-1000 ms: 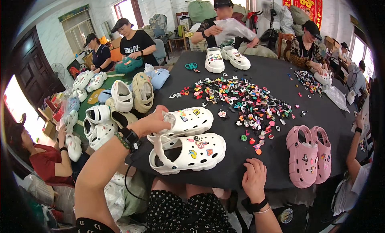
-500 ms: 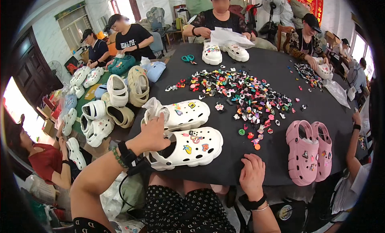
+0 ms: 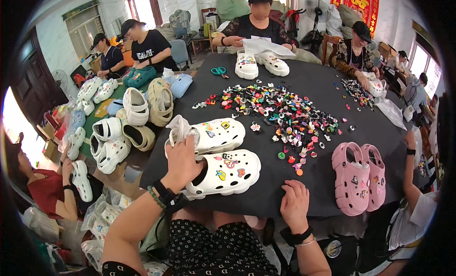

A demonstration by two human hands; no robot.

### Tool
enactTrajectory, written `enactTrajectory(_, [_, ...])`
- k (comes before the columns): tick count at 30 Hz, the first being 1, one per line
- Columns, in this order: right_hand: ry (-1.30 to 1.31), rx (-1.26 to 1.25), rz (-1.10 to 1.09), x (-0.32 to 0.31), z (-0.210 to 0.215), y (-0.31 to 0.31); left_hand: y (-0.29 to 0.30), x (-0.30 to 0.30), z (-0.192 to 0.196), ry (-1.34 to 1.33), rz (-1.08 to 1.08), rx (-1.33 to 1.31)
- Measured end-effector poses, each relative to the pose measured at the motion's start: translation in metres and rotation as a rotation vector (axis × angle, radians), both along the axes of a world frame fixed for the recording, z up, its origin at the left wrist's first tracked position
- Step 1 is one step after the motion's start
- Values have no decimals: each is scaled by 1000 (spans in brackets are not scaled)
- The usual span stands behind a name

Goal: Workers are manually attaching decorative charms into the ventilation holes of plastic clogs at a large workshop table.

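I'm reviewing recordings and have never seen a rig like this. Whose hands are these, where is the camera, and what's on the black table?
There is no robot here: the two bare hands belong to the person wearing the camera. It is a wide fisheye on the head, looking down, so straight edges bend near the rim.

On the black table lie two white clogs with charms, a heap of loose colourful charms, and a pink pair. Other people work around it.

The left hand reaches to the white clogs' openings, by crumpled clear plastic; whether it grips anything is unclear. The right hand rests at the table's edge, holding nothing.
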State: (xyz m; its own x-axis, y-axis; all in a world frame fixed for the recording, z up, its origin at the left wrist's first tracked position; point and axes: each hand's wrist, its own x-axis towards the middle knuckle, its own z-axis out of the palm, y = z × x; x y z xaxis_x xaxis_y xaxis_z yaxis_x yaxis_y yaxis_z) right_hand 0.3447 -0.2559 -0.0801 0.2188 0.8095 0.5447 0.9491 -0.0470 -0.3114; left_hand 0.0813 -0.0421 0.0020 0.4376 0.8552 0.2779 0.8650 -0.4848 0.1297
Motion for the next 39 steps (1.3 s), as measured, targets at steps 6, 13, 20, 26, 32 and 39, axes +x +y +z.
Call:
enactTrajectory(6, [-7,16,11,1,-3,1,-26,-15,11,-40,-91,406])
enactTrajectory(13, [-1,-14,-5,1,0,-2,-71,-4,17,-565,-106,-200])
enactTrajectory(20, [9,33,16,0,1,2,-15,5,4,-709,-100,-1216])
enactTrajectory(26, [214,-21,207,26,7,8,-6,25,4,-1063,25,-1708])
enactTrajectory(32, [335,-63,59,71,32,57,-23,16,-13,-960,-56,-1407])
enactTrajectory(39, [85,-317,-112,85,15,87,-46,15,-17,-1119,-245,-1367])
